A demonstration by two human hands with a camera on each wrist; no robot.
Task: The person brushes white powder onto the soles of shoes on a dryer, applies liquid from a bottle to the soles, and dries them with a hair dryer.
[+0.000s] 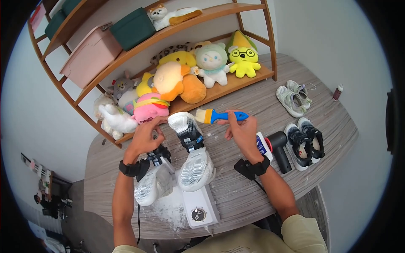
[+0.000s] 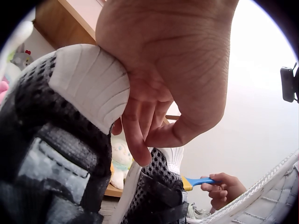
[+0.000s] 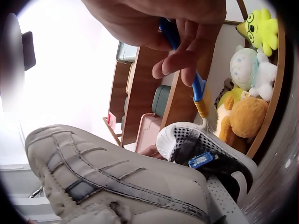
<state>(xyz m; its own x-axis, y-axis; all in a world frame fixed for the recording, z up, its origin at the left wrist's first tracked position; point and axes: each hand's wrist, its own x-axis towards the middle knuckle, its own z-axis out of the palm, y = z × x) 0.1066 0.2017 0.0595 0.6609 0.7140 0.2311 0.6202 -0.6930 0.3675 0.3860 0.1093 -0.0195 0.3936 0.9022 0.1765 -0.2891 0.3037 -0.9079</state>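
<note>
My right hand [image 1: 242,133] holds a paintbrush [image 1: 219,116] by its blue handle, its pale bristles right beside the white toe of a black mesh shoe [image 1: 190,134]. That shoe stands toe up on a white shoe dryer [image 1: 199,198]. My left hand [image 1: 147,135] hangs with loosely bent fingers over a second black mesh shoe [image 1: 159,154], holding nothing; the left wrist view shows this shoe's white toe [image 2: 91,84] next to the palm. Nearer me on the dryer are two white shoes, one on the left [image 1: 149,185], one on the right [image 1: 196,170].
White powder [image 1: 168,213] lies scattered beside the dryer. To the right are a white bottle [image 1: 263,145], a black dryer-like tool [image 1: 280,152], dark shoes [image 1: 303,143] and pale shoes [image 1: 293,99]. A small bottle [image 1: 337,92] stands farther off. Behind rises a wooden shelf [image 1: 236,86] with plush toys.
</note>
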